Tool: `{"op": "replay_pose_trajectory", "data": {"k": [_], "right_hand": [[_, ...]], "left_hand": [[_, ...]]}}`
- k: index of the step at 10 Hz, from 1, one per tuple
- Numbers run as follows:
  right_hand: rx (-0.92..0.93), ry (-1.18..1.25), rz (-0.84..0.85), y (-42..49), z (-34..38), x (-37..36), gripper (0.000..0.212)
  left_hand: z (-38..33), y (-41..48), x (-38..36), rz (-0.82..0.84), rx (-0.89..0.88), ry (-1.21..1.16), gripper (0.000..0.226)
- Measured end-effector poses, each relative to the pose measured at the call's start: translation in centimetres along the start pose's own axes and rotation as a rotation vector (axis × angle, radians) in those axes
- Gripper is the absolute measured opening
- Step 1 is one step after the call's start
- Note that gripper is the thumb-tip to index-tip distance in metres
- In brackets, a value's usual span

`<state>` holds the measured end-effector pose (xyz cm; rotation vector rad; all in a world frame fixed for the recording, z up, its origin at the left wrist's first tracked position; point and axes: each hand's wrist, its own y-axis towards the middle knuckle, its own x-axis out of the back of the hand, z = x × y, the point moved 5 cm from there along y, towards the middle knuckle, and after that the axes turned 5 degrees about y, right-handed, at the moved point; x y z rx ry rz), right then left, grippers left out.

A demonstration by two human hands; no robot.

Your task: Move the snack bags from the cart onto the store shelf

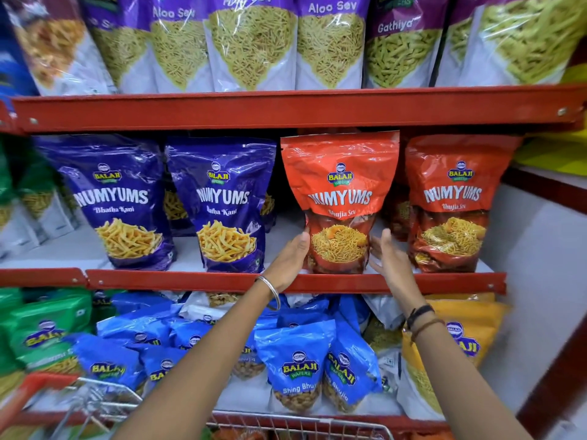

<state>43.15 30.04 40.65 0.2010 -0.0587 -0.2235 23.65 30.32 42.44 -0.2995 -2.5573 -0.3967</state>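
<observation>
Bare forearms, a silver bangle [270, 290] at the left wrist, dark cord bracelets [422, 319] at the right.

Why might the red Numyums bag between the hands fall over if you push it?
The red Numyums bag stands tall on a narrow base at the middle shelf edge, so it probably tips easily. Its glossy, crinkled film looks floppy and maybe slippery. The left hand touches its side; the right hand looks just clear of it.

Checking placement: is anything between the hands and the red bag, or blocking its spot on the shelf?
Nothing visible. The left hand touches the red bag; the right hand is just off its side. The bag stands on the middle shelf.
</observation>
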Motion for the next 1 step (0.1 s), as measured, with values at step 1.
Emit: {"op": "replay_pose_trajectory", "data": {"k": [1], "right_hand": [[0.048,-0.049,-0.163,-5.14,-1.7,2.08,0.058]], "left_hand": [[-2.31,-2.25,2.35,-0.295,-0.181,0.064,0.039]]}}
